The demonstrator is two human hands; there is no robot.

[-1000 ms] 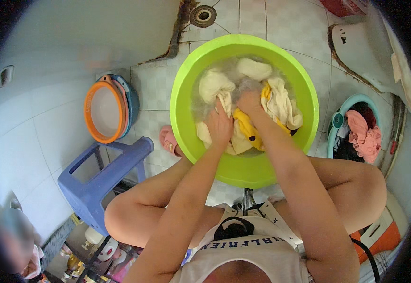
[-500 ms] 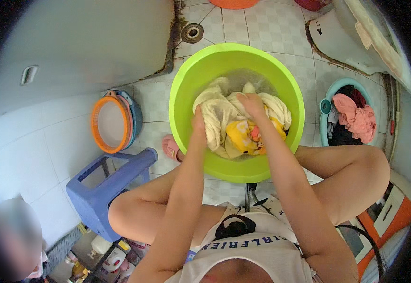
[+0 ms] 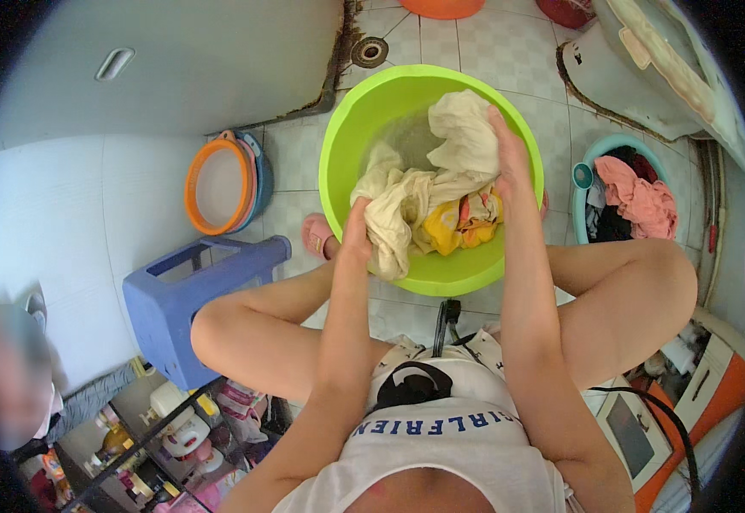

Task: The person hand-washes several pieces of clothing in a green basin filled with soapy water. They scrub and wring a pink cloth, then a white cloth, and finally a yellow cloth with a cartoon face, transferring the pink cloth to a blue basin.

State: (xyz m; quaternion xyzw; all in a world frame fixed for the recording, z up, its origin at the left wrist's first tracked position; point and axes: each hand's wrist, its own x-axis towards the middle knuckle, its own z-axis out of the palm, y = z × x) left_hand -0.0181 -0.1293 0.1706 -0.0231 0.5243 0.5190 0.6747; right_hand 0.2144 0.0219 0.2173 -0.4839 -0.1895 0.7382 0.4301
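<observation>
A wet cream-coloured cloth garment is stretched between my two hands over a large lime-green basin. My left hand is closed on its bunched left end, near the basin's left wall. Along the right side, my right hand grips the other end, lifted up in a wide fold, its fingers partly behind the cloth. Below the cream garment a yellow patterned cloth lies in the basin. Cloudy water shows at the far left of the basin.
A teal tub of clothes stands at the right. On the left are a blue plastic stool and stacked basins with an orange rim. Bottles fill a rack at the lower left. A floor drain lies beyond the basin.
My right hand has risen and moved right, lifting its end of the cream garment out of the water. My left hand still holds the other end. The whole view has shifted slightly.
</observation>
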